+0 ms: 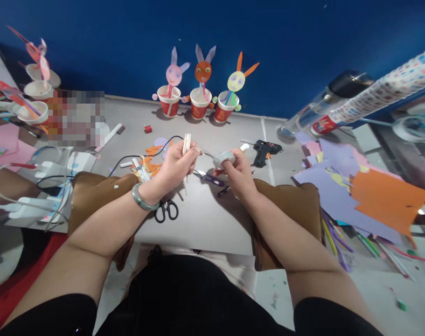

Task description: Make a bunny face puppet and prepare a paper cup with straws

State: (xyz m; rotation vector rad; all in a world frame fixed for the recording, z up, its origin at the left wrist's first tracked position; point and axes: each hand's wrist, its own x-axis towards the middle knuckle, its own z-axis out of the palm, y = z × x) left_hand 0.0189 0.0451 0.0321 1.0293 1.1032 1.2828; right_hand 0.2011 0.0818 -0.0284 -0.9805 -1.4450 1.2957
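Observation:
My left hand [177,163], with a green bangle at the wrist, is closed around a few thin, pale sticks [187,141] held upright; their exact kind is hard to make out. My right hand [240,175] grips a roll of tape [224,160], thumb pressed into its ring. A small gap separates the two hands above the table. Beneath them lie purple-handled scissors [214,179], partly covered by my right hand. Black-handled scissors [166,211] rest below my left wrist. A black glue gun [265,151] lies to the right of my right hand.
Three red paper cups with rabbit figures, one of them orange-faced [203,72], stand along the blue wall. Orange paper scraps [152,154] and markers [141,170] lie left. Coloured paper [387,196], a clear bottle [303,114] and stacked cups [383,88] occupy the right; power strips [33,210] sit far left.

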